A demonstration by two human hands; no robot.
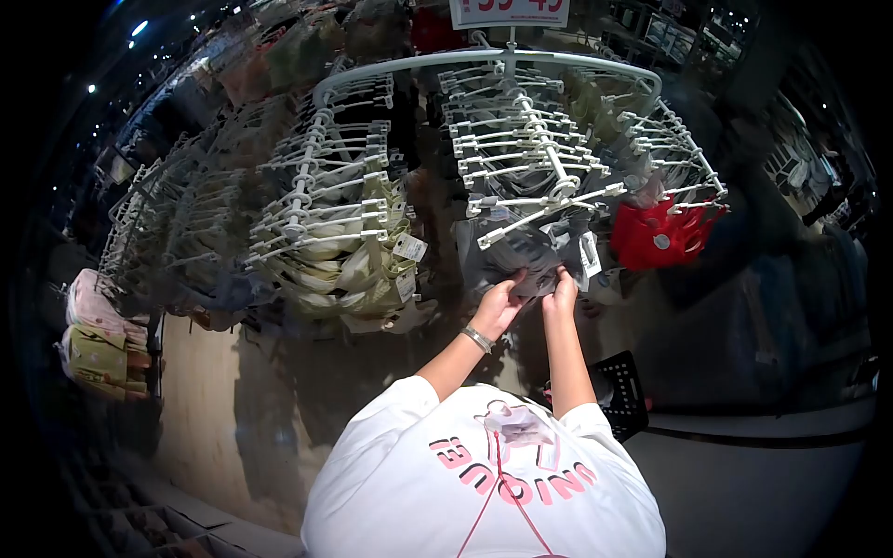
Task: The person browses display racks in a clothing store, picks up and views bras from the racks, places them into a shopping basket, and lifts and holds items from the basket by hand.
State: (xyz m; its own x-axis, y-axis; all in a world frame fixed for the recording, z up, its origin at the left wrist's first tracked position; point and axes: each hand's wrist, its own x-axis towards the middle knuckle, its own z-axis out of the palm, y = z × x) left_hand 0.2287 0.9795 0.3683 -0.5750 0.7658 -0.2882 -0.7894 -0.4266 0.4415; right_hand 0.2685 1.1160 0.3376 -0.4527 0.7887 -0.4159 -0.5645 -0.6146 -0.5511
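Observation:
Both hands are at a dark grey garment [528, 253] hanging from a white clip hanger [549, 214] at the front of the middle rail. My left hand [500, 303], with a bracelet at the wrist, has its fingers closed on the garment's lower edge. Close beside it, my right hand [561, 292] grips the same edge, thumb up. The fingertips of both hands are partly hidden by the dark fabric. A white tag [590, 254] hangs at the garment's right side.
White hangers crowd the curved rack [419, 63]. Pale yellow-green garments [344, 265] hang left and red garments [662, 232] right. A price sign [510, 13] stands above. Folded clothes [98, 358] are at far left, and a black perforated basket [621, 395] is low at right.

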